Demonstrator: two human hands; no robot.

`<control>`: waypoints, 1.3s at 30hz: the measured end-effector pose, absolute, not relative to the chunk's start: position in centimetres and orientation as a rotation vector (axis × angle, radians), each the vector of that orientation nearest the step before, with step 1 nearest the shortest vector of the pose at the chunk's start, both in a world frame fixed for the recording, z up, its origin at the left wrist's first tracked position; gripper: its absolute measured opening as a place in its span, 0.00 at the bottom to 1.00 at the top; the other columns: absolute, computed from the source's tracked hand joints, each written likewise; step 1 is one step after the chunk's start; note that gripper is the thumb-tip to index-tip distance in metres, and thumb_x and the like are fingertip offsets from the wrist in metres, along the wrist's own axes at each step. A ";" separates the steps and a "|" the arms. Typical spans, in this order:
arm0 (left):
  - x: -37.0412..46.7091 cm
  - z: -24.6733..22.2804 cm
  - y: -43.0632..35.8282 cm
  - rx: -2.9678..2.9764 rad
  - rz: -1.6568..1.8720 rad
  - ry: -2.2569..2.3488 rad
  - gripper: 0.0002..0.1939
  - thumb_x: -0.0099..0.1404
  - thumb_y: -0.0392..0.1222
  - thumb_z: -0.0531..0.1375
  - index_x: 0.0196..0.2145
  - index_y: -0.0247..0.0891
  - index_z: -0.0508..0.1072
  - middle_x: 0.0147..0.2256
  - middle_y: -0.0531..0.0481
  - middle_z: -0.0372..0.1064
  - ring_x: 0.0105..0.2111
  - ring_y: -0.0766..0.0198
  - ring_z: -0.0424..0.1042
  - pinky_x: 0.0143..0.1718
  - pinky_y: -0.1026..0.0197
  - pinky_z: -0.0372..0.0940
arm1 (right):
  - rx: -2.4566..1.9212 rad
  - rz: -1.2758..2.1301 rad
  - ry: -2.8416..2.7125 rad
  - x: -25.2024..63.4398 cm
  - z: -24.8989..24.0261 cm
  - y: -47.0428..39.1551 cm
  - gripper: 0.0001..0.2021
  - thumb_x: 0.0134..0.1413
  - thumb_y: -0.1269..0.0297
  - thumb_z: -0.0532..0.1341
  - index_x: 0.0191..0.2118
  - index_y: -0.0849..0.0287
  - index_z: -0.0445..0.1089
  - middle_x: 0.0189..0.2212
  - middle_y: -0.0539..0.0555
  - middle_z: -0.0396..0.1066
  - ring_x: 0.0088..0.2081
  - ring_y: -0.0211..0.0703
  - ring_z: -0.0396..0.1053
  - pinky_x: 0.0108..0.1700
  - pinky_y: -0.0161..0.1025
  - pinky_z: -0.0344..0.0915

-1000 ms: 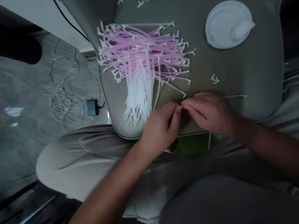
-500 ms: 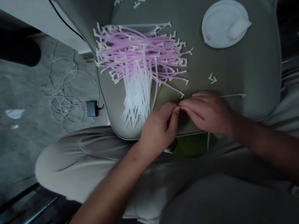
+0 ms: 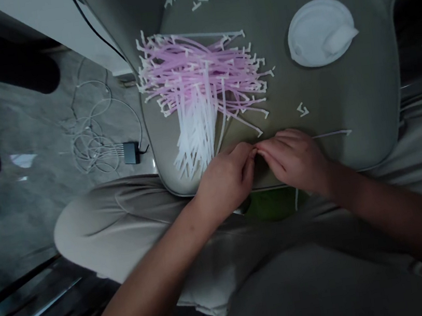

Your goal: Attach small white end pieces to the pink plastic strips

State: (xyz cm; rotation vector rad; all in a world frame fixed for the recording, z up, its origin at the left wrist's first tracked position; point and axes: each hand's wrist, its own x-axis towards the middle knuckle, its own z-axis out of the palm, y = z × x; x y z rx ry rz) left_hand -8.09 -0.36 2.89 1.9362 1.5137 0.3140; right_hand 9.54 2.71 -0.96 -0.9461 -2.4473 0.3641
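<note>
Under the head camera, at the near edge of the grey-green seat [image 3: 365, 84], the left hand [image 3: 227, 176] and the right hand [image 3: 298, 160] are meeting fingertip to fingertip, thumb and forefinger pressing together on each; whatever is sitting between the tips is hidden. Out past the far side of the right hand a thin tube [image 3: 333, 134] is projecting, apparently running through that grip, with a small angled tip at its outer end. Just beyond the right hand's knuckles, loose connectors [image 3: 302, 110] are lying on the seat, and farther out from that hand a white lid [image 3: 307, 34] is holding a small white object [image 3: 339, 39]. Beyond the left hand, white tubes [image 3: 195, 129] are fanning toward its wrist from a heap of pink tubes [image 3: 181, 60]. With both pairs of tips crowding so close, a slipping pinch could be sending a small part over the edge beneath them; an outward swing of the right hand could be scattering the connectors, and a leftward drift of the left wrist could be disordering the white ends.
</note>
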 end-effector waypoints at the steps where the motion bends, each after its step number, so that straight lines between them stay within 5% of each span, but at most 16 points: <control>1: -8.1 2.9 -0.3 1.939 0.307 1.517 0.11 0.71 0.36 0.50 0.31 0.38 0.66 0.29 0.51 0.66 0.29 0.64 0.65 0.31 0.60 0.55 | -0.947 0.357 -2.444 9.5 -1.0 2.7 0.13 0.65 0.70 0.52 0.31 0.60 0.71 0.24 0.53 0.72 0.29 0.43 0.66 0.35 0.41 0.59; 16: -9.2 2.6 0.4 1.956 0.296 1.350 0.11 0.73 0.39 0.49 0.33 0.38 0.67 0.31 0.50 0.68 0.33 0.64 0.68 0.33 0.62 0.59 | -0.923 0.424 -2.499 10.0 -1.3 2.8 0.16 0.67 0.67 0.50 0.30 0.59 0.71 0.25 0.54 0.72 0.29 0.43 0.65 0.36 0.42 0.58; 24: -9.0 2.4 0.4 2.009 0.330 1.438 0.14 0.73 0.44 0.48 0.37 0.37 0.71 0.32 0.48 0.72 0.34 0.63 0.71 0.35 0.62 0.60 | -1.013 0.381 -2.395 9.7 -1.4 2.5 0.11 0.64 0.67 0.54 0.41 0.61 0.74 0.32 0.54 0.78 0.33 0.44 0.70 0.39 0.40 0.61; 39: -8.3 2.1 0.3 2.220 0.234 1.636 0.17 0.73 0.44 0.47 0.44 0.35 0.74 0.42 0.41 0.76 0.42 0.56 0.73 0.43 0.58 0.63 | -1.158 0.418 -2.377 9.4 -1.6 2.4 0.13 0.63 0.65 0.54 0.44 0.62 0.74 0.38 0.60 0.76 0.40 0.49 0.68 0.44 0.43 0.59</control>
